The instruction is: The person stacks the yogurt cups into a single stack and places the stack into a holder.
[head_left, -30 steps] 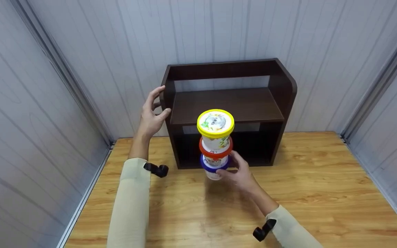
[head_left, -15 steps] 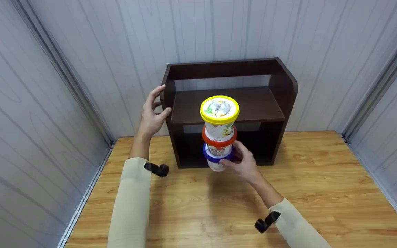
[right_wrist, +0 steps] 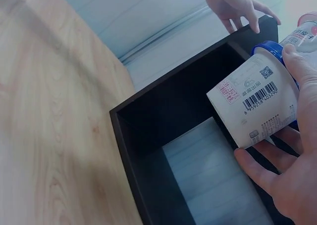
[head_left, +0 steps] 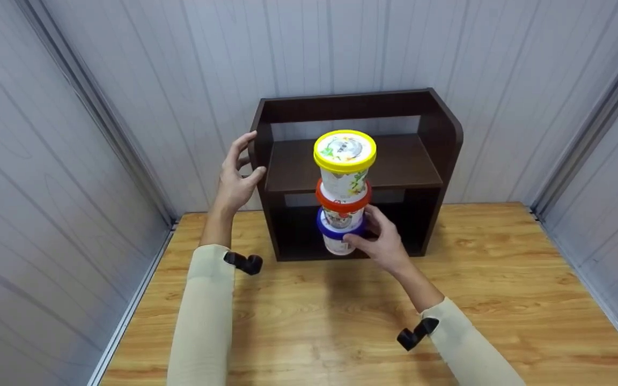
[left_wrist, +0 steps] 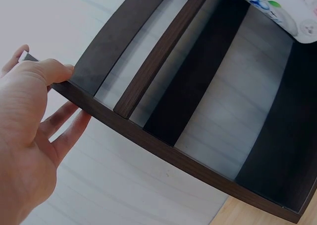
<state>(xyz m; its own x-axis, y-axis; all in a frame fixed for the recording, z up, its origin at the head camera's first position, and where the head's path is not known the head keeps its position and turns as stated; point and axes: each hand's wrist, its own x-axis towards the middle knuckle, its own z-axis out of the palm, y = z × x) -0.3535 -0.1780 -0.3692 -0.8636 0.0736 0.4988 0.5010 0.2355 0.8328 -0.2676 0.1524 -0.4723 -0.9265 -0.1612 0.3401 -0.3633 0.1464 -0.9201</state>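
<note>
Three white lidded tubs stand stacked in the head view: a yellow-lidded tub [head_left: 344,171] on top, a red-lidded tub [head_left: 343,215] in the middle and a blue-lidded tub [head_left: 338,245] at the bottom. My right hand [head_left: 383,244] grips the blue-lidded tub from the right, thumb in front, and carries the whole stack above the floor before a dark brown shelf [head_left: 293,166]. The barcode side of the blue-lidded tub [right_wrist: 262,98] shows in the right wrist view. My left hand [head_left: 236,179] holds the shelf's left side panel [left_wrist: 163,153] between thumb and fingers.
The shelf has an upper board [head_left: 395,161] and a dark lower compartment [head_left: 298,236], with side panels and gaps at the back. A light wood-grain surface [head_left: 287,321] lies beneath. Pale panelled walls [head_left: 223,53] stand behind and on both sides.
My right hand has raised the stack of tubs and moved it slightly right, up in front of the shelf. My left hand has stayed on the side panel.
</note>
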